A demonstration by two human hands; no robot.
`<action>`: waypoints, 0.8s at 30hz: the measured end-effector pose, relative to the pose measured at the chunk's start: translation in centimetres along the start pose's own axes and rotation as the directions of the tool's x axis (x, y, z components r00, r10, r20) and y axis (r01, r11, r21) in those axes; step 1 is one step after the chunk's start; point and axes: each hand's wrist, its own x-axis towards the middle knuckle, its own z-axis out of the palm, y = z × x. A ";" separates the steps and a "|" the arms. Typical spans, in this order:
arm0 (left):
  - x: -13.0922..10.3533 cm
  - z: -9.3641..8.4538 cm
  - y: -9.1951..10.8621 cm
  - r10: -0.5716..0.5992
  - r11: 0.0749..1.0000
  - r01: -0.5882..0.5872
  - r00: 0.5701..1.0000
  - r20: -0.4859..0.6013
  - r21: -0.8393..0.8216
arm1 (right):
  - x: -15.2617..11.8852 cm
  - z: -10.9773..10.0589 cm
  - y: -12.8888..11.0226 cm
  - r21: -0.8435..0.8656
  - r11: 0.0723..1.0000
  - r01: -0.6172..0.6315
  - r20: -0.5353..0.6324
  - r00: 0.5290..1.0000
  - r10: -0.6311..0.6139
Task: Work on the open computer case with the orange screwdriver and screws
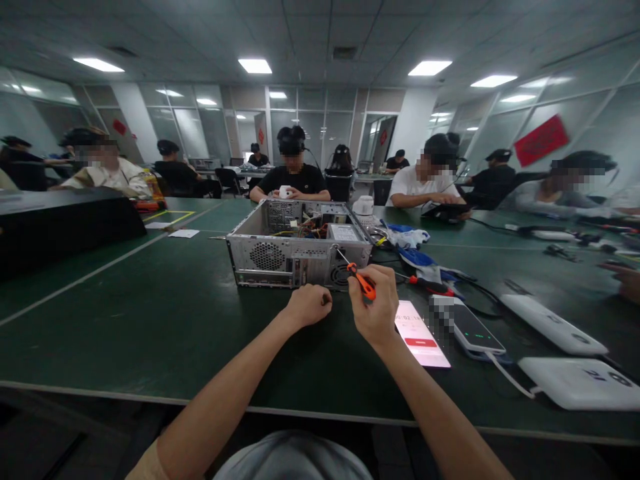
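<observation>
Screwdriver (365, 284) with orange-black handle, clamped in right hand (379, 300), tip at open silver metal computer case (314, 267) on green desk (115, 333). Left hand (306, 307) curled, contents unclear. Case likely heavy, stiff: take by edges; screwdriver light.

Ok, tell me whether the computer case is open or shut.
Open: the computer case has no cover on top, exposing coloured wires inside.

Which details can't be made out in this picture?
Head view:
What, if anything, the left hand holds: its curl hides the palm.
Whether the orange screwdriver tip sits in a screw: too small.
Floor inside the computer case: near wall hides it.
Full shape of the black object: left edge cuts it.
</observation>
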 end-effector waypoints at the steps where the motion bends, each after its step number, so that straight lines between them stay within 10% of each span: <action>1: 0.0 0.0 0.0 -0.005 1.000 0.005 1.000 0.000 0.003 | 0.1 0.0 0.0 -0.004 1.000 0.009 -0.012 1.000 -0.009; 15: 0.2 0.1 -0.7 -0.093 0.995 0.093 0.996 -0.014 -0.033 | -0.3 0.4 -0.6 0.052 0.991 0.123 0.200 0.971 -0.131; 24: 0.2 0.2 -0.5 -0.057 0.998 0.057 0.998 -0.014 -0.006 | -0.3 0.3 -1.0 0.032 0.999 -0.007 0.161 0.987 0.002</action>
